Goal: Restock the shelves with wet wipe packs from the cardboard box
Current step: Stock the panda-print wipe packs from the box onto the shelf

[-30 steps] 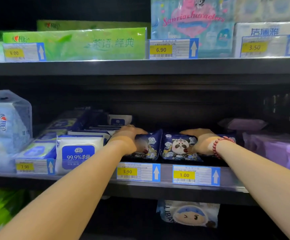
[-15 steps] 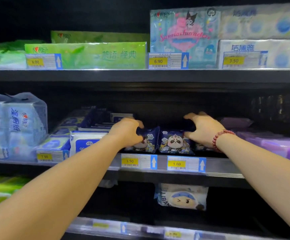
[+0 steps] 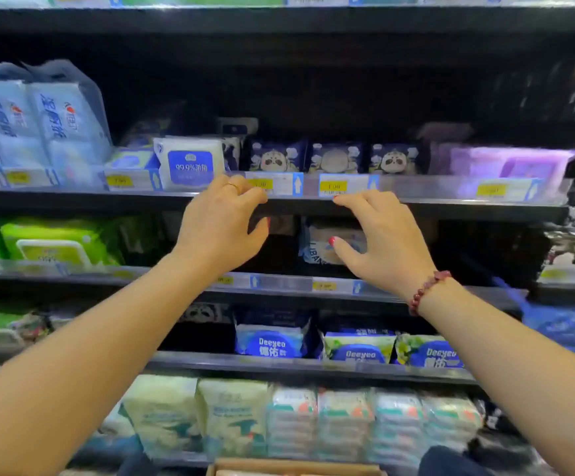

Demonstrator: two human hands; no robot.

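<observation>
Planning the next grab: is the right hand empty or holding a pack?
Empty. The right hand hangs open in front of the shelf, spread wide, nothing in it.

Dark tiered shop shelves (image 3: pixel 485 209) carry yellow price tags (image 3: pixel 333 186).

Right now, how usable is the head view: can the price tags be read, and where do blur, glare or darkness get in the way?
Head view: motion blur smears the yellow price tags past reading; only the big 99.9% print on the white pack is legible; behind the panda packs it is near black; the purple packs glow washed out; the left hand and right hand look fairly sharp.
</observation>
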